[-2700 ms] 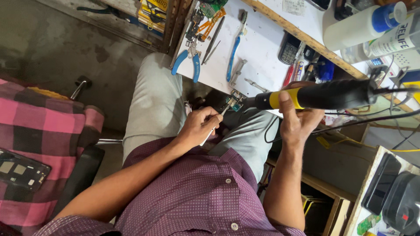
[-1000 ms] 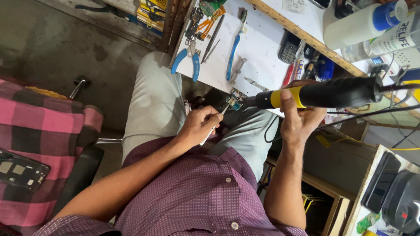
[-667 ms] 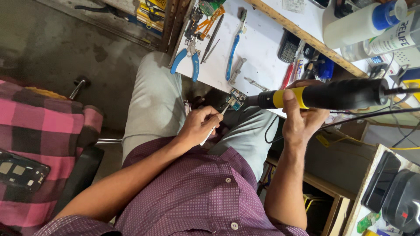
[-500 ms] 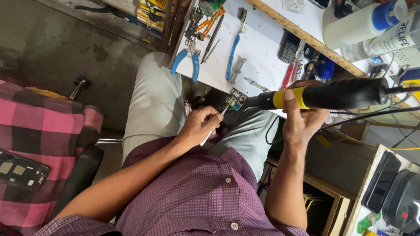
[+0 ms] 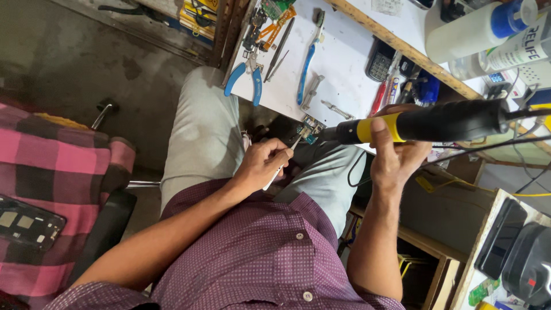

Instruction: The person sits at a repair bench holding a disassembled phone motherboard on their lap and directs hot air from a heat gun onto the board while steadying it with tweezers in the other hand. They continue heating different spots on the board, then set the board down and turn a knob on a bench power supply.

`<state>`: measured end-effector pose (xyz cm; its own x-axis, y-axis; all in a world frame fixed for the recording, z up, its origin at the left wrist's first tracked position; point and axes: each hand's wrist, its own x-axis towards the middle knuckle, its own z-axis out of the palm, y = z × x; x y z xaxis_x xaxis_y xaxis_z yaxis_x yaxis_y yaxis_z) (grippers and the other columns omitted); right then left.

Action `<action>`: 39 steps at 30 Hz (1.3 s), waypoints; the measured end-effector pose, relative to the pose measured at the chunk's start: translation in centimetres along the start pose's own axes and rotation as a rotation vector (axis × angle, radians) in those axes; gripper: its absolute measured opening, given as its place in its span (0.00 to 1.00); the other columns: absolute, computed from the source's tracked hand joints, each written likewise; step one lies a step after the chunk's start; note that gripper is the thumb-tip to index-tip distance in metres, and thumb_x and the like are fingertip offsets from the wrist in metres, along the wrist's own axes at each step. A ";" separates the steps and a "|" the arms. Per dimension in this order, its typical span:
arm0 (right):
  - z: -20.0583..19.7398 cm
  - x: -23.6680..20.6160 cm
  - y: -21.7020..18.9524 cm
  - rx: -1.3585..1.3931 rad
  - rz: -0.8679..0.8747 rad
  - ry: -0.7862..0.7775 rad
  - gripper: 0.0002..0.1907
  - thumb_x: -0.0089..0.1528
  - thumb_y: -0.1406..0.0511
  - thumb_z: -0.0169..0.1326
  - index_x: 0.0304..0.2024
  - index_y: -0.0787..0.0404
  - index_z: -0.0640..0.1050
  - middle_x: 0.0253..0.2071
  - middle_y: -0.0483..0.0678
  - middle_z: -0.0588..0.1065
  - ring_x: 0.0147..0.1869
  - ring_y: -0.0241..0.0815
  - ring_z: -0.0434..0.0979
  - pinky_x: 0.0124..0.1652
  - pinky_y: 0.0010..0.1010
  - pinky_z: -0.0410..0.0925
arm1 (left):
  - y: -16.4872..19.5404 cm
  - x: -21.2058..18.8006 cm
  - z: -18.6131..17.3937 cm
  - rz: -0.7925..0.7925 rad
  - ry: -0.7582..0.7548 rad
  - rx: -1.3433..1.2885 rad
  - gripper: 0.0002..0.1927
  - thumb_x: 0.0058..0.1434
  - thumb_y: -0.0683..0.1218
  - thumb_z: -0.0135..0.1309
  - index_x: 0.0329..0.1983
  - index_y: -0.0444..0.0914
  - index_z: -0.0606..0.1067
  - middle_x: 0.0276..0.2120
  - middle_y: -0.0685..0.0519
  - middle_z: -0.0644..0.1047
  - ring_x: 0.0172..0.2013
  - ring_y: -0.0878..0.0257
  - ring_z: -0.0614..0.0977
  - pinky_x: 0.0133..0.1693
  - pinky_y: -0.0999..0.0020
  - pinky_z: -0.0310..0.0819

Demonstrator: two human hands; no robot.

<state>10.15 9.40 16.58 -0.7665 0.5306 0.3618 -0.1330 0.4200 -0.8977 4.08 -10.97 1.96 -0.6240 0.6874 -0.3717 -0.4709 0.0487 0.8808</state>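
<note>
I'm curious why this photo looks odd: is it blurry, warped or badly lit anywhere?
Head view: sharp on the left hand and the black-and-yellow tool in the right hand; wide-angle bending at the edges; the white bench top is bright, the floor dim.

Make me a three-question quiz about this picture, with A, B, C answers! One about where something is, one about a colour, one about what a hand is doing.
1. Where are the pliers?
A. on the white table
B. on the floor
C. on the pink blanket

2. What colour is the band on the black tool?
A. red
B. yellow
C. green

3. What is the right hand doing?
A. resting empty
B. pointing
C. gripping the black tool

Answers: 1 A, they lie on the tabletop beside a blue toothbrush. 2 B, a yellow ring near its tip. 3 C, fingers wrap its handle.
</note>
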 end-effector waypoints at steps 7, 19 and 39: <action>0.2 0.1 0.1 0.049 0.032 0.026 0.14 0.68 0.69 0.64 0.50 0.66 0.72 0.41 0.49 0.76 0.32 0.32 0.71 0.32 0.21 0.65 | -0.1 0.0 0.0 -0.014 -0.007 -0.023 0.11 0.66 0.48 0.56 0.40 0.33 0.78 0.25 0.53 0.79 0.22 0.71 0.79 0.26 0.72 0.81; 0.2 0.2 0.2 -0.008 0.023 -0.014 0.11 0.70 0.69 0.62 0.50 0.67 0.74 0.37 0.49 0.75 0.31 0.32 0.70 0.33 0.21 0.64 | 0.2 0.0 -0.1 0.016 0.008 0.017 0.11 0.66 0.47 0.56 0.39 0.33 0.78 0.25 0.54 0.79 0.23 0.71 0.79 0.26 0.72 0.81; 0.8 0.0 0.1 -0.014 0.040 -0.019 0.13 0.69 0.68 0.64 0.50 0.66 0.74 0.38 0.48 0.75 0.31 0.31 0.70 0.33 0.20 0.64 | 0.2 0.0 0.0 -0.021 0.022 0.012 0.11 0.66 0.47 0.57 0.39 0.34 0.78 0.24 0.54 0.79 0.22 0.71 0.79 0.25 0.71 0.80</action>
<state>9.66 8.88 16.34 -0.7827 0.5333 0.3210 -0.0938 0.4088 -0.9078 3.98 -10.94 2.10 -0.6276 0.6703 -0.3959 -0.4761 0.0719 0.8764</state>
